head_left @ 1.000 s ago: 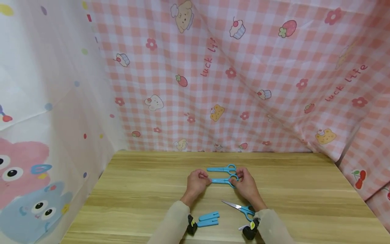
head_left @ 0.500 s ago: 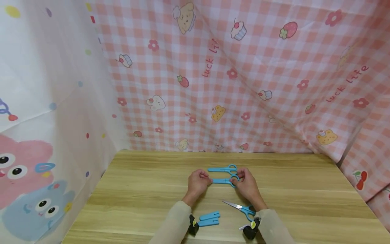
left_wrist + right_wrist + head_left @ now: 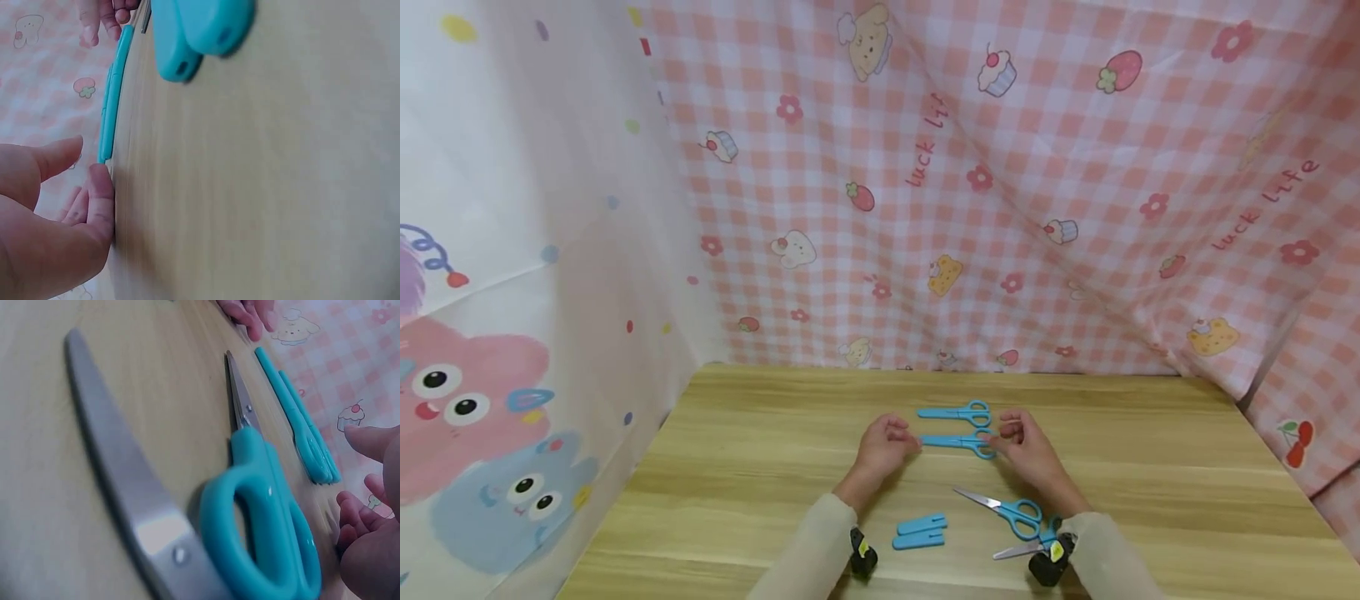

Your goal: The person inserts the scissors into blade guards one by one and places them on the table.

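The long blue plastic capped scissors (image 3: 957, 442) lie flat on the wooden table (image 3: 1150, 467). The left hand (image 3: 882, 446) and right hand (image 3: 1028, 446) rest at its ends, fingers loose, gripping nothing.

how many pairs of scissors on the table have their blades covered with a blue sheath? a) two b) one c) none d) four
a: two sheathed scissors lie side by side between the left hand and right hand; the nearer bare-bladed scissors show steel, and two loose blue sheaths lie apart.
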Demonstrator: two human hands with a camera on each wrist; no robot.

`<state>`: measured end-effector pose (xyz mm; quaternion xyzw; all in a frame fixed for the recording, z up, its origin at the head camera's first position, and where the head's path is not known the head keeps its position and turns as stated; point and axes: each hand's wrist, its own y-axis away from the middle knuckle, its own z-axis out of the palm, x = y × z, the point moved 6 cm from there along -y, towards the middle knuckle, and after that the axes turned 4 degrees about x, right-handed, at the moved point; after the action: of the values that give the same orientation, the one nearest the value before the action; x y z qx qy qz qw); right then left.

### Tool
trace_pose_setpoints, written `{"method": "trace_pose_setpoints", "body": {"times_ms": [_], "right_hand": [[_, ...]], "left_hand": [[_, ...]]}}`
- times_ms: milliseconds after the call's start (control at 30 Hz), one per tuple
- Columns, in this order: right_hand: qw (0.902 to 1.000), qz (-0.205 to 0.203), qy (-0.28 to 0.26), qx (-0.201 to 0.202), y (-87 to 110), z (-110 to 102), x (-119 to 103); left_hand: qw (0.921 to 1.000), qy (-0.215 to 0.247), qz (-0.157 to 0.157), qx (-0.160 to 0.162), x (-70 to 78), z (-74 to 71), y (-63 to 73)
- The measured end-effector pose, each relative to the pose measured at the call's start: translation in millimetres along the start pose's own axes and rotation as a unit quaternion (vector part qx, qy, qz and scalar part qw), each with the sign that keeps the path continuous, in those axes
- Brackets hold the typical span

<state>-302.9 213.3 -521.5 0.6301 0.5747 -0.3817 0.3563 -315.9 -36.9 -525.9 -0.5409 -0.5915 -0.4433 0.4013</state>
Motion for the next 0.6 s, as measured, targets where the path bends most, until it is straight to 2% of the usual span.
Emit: {"method": "trace_pose_setpoints", "body": {"times_ms": [300, 600], "right_hand": [[0.9996, -0.014, 0.021, -0.014, 11.3, -14, 1], [0.9985, -0.045, 0.027, -0.017, 24.4, -27, 1]], "left_hand": [[0.9994, -0.006, -0.012, -0.033, -3.8, -7.6, 14.2], [0.9969, 0.005, -0.001, -0.079, 4.6, -9.7, 34.4]]}}
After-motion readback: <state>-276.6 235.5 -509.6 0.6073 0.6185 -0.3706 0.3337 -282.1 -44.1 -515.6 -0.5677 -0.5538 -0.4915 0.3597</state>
